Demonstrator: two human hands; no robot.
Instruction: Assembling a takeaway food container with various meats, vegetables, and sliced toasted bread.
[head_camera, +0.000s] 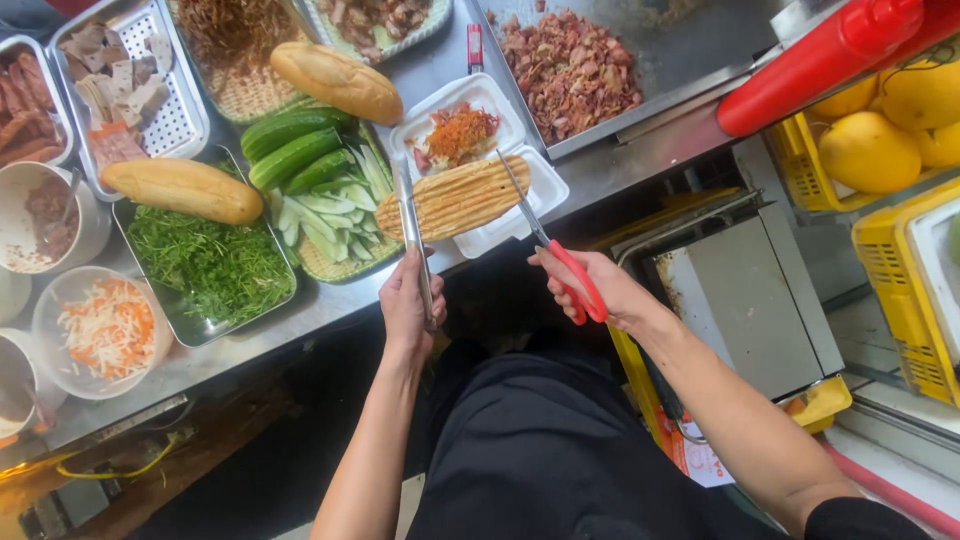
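Stainless-steel worktop (330, 305) of a food stall runs across the view, and everything is placed here from the flattened, ridged toasted bread (455, 198) lying in an open white foam box (520, 215). Far left of it stands a white bowl of shredded carrot and radish (105, 328); nearer, a steel tray of green herbs (212, 262) carries a golden baguette (182, 189), and just left of the bread sits a woven basket of whole and sliced cucumbers (320, 180). The left hand (408, 305), below the bread's left end, has its grip closed around metal tongs (413, 235) whose tips rest on that end. The right hand (590, 288), below and right of the bread, has its fingers through the red-handled scissors (555, 255), blades parted over the loaf's right part. The bread looks whole, no cut pieces showing. Behind it the box's other half holds orange shreds (460, 130); farther right lie chopped meat on a griddle (570, 65) and a red squeeze bottle (820, 60).
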